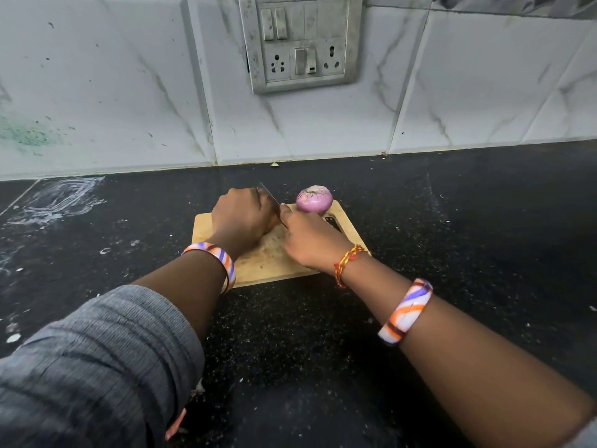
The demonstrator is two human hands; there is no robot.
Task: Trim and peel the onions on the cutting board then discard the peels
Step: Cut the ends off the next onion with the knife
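We grip the knife (269, 197) in our right hand (310, 244); our left hand (242, 218) is curled closed beside it, contents hidden, with the onion (314, 199) at the cutting board (268, 263) far right corner.

A small pale wooden cutting board (258, 266) lies flat as the landmark, and on its far right corner sits one peeled purple onion (314, 199), glossy and round, trimmed end up, while a second onion, if any, is hidden under the hands at the board's middle

Purple onion (314, 199), tan cutting board (268, 260)
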